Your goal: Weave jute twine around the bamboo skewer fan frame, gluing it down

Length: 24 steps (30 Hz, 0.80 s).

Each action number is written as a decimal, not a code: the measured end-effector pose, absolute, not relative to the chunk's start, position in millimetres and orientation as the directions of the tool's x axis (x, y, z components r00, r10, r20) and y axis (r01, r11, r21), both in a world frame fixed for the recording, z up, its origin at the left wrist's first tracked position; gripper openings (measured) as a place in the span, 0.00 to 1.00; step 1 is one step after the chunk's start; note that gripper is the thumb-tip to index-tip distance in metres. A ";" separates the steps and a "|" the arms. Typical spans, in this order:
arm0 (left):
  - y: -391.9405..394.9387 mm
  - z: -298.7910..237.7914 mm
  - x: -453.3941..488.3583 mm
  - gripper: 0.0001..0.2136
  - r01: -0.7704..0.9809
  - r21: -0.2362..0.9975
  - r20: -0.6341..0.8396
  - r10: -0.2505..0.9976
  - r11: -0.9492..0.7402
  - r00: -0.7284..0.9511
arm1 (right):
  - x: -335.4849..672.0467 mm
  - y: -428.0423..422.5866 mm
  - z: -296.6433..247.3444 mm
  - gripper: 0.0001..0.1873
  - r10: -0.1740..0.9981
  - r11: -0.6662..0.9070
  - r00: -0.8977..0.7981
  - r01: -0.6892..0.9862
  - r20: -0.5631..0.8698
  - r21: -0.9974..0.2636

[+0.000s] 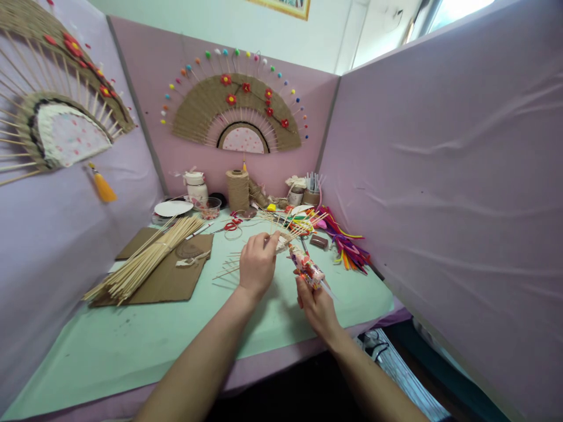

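Note:
My right hand (pixel 315 302) is wrapped round a patterned glue gun (pixel 307 266), whose nozzle points up and away to the left. A pale glue stick (pixel 328 288) pokes out of its rear. Just left of it, my left hand (pixel 258 264) pinches the edge of a small fan frame (pixel 284 239) with thin wooden sticks spreading from a pale centre. The nozzle is close to that centre; whether it touches, I cannot tell. Part of the frame is hidden behind my left fingers.
On the left, a bundle of wooden sticks (pixel 152 258) rests on cardboard (pixel 196 275). Red scissors (pixel 232 225), a twine spool (pixel 238 190) and a white bottle (pixel 196 187) stand farther back. Colourful pipe cleaners (pixel 352 243) lie right. A finished fan (pixel 197 120) hangs on the back partition.

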<state>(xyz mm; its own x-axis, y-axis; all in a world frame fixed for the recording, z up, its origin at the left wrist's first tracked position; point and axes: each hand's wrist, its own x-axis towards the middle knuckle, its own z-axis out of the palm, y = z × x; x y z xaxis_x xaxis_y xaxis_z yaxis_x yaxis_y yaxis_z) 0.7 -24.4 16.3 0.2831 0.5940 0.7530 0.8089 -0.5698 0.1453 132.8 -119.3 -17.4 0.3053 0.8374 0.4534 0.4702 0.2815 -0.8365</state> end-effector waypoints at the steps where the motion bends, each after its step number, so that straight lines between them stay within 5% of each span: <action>1: -24.3 16.0 0.8 0.23 0.808 0.145 0.752 0.594 -0.572 0.286 | 133.0 -119.5 -19.2 0.22 0.839 0.278 0.309 0.463 0.447 -0.841; 10: -17.3 22.4 -8.7 0.23 0.734 0.265 0.808 0.559 -0.626 0.185 | 184.1 -112.1 -19.7 0.16 0.737 0.226 0.354 0.673 0.576 -0.704; 15: -15.4 33.9 -14.8 0.21 0.567 0.443 0.839 0.545 -0.695 0.012 | 239.4 -102.5 -41.2 0.18 0.869 -0.096 0.290 0.894 0.402 -0.439; 20: -17.1 37.4 -14.6 0.19 0.473 0.474 0.860 0.507 -0.743 -0.066 | 244.3 -102.3 -47.3 0.19 0.907 -0.251 0.299 0.949 0.296 -0.189; 22: -17.7 36.7 -13.8 0.18 0.464 0.465 0.870 0.487 -0.754 -0.079 | 231.4 -103.5 -26.1 0.19 0.883 -0.250 0.312 0.945 0.351 -0.213; 24: -18.4 35.1 -12.4 0.18 0.462 0.448 0.880 0.468 -0.765 -0.077 | 211.0 -103.4 5.1 0.14 0.856 -0.079 0.254 0.925 0.451 -0.371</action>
<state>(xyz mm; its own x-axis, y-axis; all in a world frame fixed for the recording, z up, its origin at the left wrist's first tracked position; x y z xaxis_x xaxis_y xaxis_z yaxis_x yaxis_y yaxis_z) -12.4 -18.4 35.1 -0.0773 0.4683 0.8802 0.4625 -0.7653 0.4477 211.0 -103.4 5.1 0.2537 0.8555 0.4514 0.9254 -0.0789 -0.3706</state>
